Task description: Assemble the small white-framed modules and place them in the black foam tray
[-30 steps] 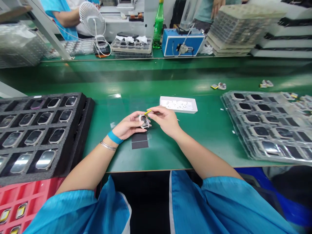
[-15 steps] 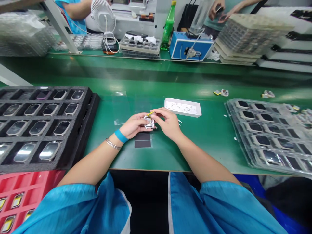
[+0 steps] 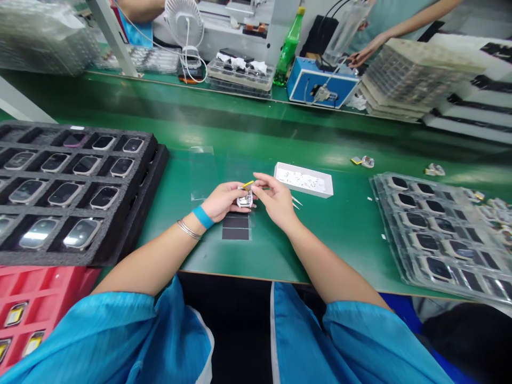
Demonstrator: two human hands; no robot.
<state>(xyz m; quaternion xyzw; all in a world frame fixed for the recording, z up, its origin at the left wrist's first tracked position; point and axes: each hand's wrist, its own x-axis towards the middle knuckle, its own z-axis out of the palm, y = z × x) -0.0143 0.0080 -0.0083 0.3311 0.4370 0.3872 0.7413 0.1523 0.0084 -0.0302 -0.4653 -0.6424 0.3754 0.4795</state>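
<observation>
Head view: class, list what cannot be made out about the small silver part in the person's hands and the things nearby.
In the head view:
- Small silver part: underside hidden by the left hand.
- Yellow strip: too small to identify.
- Small pieces in the white tray: too small to identify.
- Co-worker's arm: body cut off by the top edge.

This is an electronics assembly line in a factory: a long green worktop point(image 3: 256, 133) carries a black foam tray point(image 3: 138, 213) of watch-like device bodies point(image 3: 82, 233) and stacked clear plastic trays point(image 3: 440, 234). The left hand point(image 3: 223, 201) and right hand point(image 3: 275, 200) work over a small electronic assembly point(image 3: 245, 200). Along the far worktop stand a blue bench instrument point(image 3: 316, 88) and a desk fan point(image 3: 184, 24), beside a co-worker's blue smock point(image 3: 136, 32).
</observation>
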